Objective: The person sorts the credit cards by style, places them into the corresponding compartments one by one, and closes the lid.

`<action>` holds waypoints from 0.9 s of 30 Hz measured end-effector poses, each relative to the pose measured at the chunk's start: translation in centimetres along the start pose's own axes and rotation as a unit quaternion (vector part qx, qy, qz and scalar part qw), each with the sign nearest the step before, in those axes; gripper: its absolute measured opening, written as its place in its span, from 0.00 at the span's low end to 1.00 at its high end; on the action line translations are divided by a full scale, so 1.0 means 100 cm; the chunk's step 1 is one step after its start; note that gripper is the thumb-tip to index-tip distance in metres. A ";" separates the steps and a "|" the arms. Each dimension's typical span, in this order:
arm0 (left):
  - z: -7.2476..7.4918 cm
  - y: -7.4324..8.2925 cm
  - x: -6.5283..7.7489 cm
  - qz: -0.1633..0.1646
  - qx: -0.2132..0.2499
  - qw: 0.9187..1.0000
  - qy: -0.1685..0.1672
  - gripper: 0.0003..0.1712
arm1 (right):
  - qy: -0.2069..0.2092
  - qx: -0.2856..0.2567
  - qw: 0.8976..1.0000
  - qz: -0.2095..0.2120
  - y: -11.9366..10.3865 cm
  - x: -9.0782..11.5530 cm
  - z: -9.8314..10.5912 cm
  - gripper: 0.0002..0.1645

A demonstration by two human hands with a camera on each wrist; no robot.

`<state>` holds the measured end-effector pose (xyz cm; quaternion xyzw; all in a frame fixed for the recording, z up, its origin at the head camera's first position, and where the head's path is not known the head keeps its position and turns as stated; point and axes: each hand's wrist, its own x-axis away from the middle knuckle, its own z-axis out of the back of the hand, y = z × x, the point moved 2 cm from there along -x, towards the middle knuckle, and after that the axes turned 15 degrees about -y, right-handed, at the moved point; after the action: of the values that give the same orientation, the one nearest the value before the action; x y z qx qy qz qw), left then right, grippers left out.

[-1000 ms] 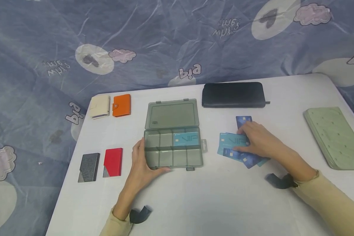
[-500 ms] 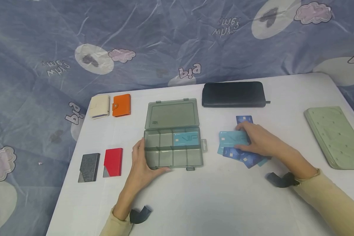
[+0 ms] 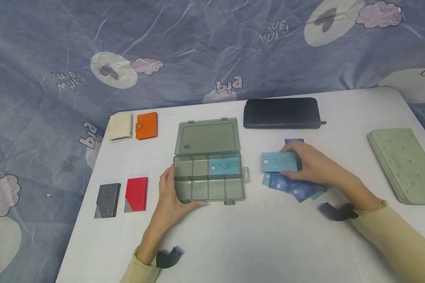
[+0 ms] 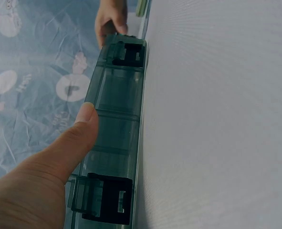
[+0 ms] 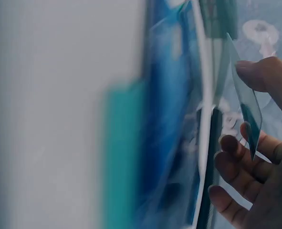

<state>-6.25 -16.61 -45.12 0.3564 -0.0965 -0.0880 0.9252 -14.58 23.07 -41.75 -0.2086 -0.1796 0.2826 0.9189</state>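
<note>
My right hand pinches a light blue VIP card between thumb and fingers. In the right wrist view the pinched card shows edge-on, apart from the others. Below it on the table lie several dark blue and teal cards, spread over one another. My left hand grips the left front corner of a green see-through compartment box, its thumb along the front wall. The box's lid is folded back flat. Another light blue VIP card lies in the back right compartments.
A black zip wallet lies behind the cards, and a green quilted pouch at the far right. On the left are a cream card holder, an orange one, a grey case and a red case.
My right hand has lifted the light blue VIP card off the spread pile and moved it slightly back and left. My left hand has stayed on the box.
</note>
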 end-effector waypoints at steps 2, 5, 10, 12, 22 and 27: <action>0.001 0.000 0.000 0.002 0.002 1.000 -0.001 0.72 | 0.023 -0.004 0.999 0.027 -0.012 -0.006 0.004 0.35; 0.002 0.000 0.001 0.005 0.002 1.000 -0.003 0.72 | 0.043 -0.011 0.996 0.078 -0.034 -0.020 0.008 0.34; 0.002 -0.001 0.003 0.009 -0.004 1.000 -0.002 0.71 | 0.036 -0.030 0.990 0.134 -0.069 -0.052 0.001 0.32; 0.001 -0.001 0.003 0.009 -0.003 1.000 -0.002 0.71 | 0.027 -0.034 0.989 0.144 -0.079 -0.064 -0.005 0.32; -0.002 0.000 0.002 0.001 0.005 1.000 -0.005 0.73 | 0.008 -0.013 0.988 0.151 -0.092 -0.092 -0.035 0.32; 0.000 0.002 0.002 0.001 0.004 1.000 -0.004 0.73 | 0.029 -0.006 0.988 0.150 -0.088 -0.090 -0.036 0.32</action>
<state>-6.06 -16.51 -44.98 0.3600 -0.1012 -0.0882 0.9232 -16.06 10.06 -42.44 -0.2463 -0.1214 0.4103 0.8696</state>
